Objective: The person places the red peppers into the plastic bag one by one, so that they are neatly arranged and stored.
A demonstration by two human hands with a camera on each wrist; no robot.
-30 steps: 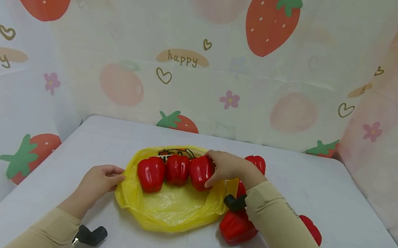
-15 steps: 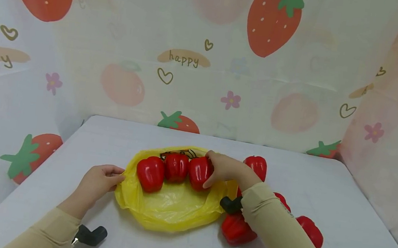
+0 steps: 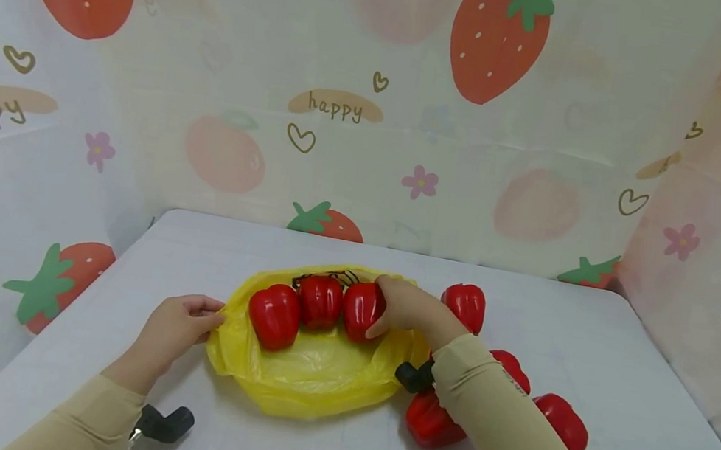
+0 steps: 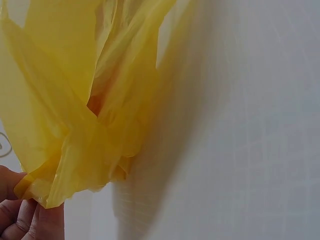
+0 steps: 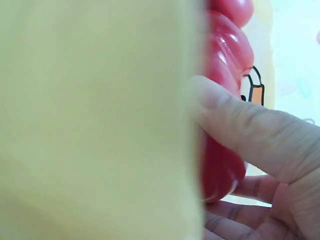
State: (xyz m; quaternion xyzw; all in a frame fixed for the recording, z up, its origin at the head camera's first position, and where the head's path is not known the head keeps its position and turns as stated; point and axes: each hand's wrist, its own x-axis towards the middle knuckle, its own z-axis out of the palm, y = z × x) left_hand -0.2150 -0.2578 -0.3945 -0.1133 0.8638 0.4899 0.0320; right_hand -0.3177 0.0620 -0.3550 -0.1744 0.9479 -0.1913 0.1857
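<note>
A yellow plastic bag [image 3: 307,397] lies on the table with its mouth spread wide. My left hand [image 3: 178,330] pinches the bag's left edge between thumb and fingers, as the left wrist view also shows. Inside the bag sit a red bell pepper [image 3: 274,317] on the left and a second one [image 3: 320,302] in the middle. My right hand [image 3: 411,309] grips a third bell pepper [image 3: 362,311] at the row's right end, inside the bag. In the right wrist view the thumb [image 5: 240,125] presses on this pepper, and a pale yellow blur hides the left part.
More red bell peppers stand right of the bag: one at the back [image 3: 465,306], one near the front [image 3: 435,420], one farther right [image 3: 561,424], and another [image 3: 511,368] partly behind the right sleeve [image 3: 512,420]. A black fitting [image 3: 164,424] sits by the left wrist.
The right hand keeps its grip on the third pepper, which has shifted only slightly. The left hand stays on the bag's edge. The view has turned slightly left.
</note>
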